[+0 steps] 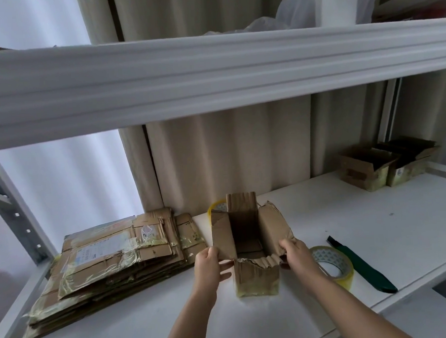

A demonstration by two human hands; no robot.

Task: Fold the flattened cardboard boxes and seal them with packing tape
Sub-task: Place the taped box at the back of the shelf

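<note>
Head view: open box [248, 234] upright mid-shelf [374, 225]. Left hand [209, 266] pinches left flap, right hand [297, 255] pinches right flap; tape roll [334, 263] just right.

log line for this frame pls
stage: box top still open | left hand: holds left flap | right hand: holds right flap | box: upright on shelf | tape roll: idle, right of box

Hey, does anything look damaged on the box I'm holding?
Yes. The small brown cardboard box has a crumpled, torn near flap and a ragged right flap; yellowed old tape clings to its base.
</note>
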